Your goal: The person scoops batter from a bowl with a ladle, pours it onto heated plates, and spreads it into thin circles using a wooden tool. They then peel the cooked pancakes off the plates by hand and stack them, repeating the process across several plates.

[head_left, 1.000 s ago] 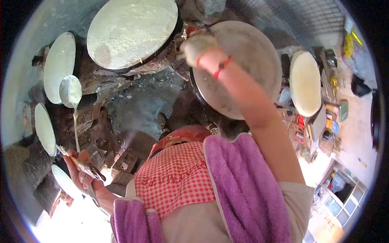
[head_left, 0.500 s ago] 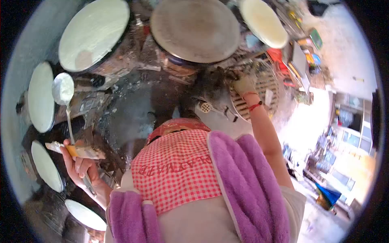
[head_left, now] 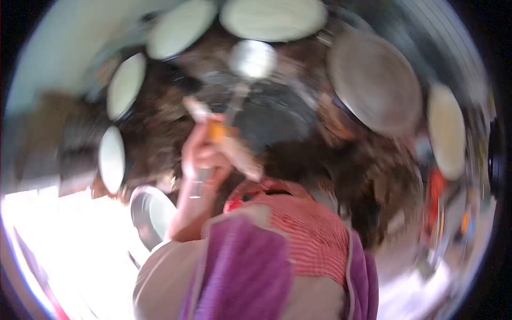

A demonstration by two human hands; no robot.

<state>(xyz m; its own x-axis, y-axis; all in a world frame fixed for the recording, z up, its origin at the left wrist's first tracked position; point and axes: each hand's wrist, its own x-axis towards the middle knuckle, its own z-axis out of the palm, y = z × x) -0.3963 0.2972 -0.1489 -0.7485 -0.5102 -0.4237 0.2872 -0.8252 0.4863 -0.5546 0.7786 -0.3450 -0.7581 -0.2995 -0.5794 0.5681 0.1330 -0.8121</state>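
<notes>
Spill risk, crowded grip.
Left hand (head_left: 200, 154) clenched on a long-handled round metal ladle (head_left: 252, 58), bowl up near a pale batter-coated round griddle (head_left: 273, 18), plus an orange-handled flat scraper (head_left: 216, 130); either could slip, I judge. Right hand unseen.

No writing can be read: the frame is motion-blurred throughout, including the red checked apron (head_left: 304, 234) at lower centre
</notes>
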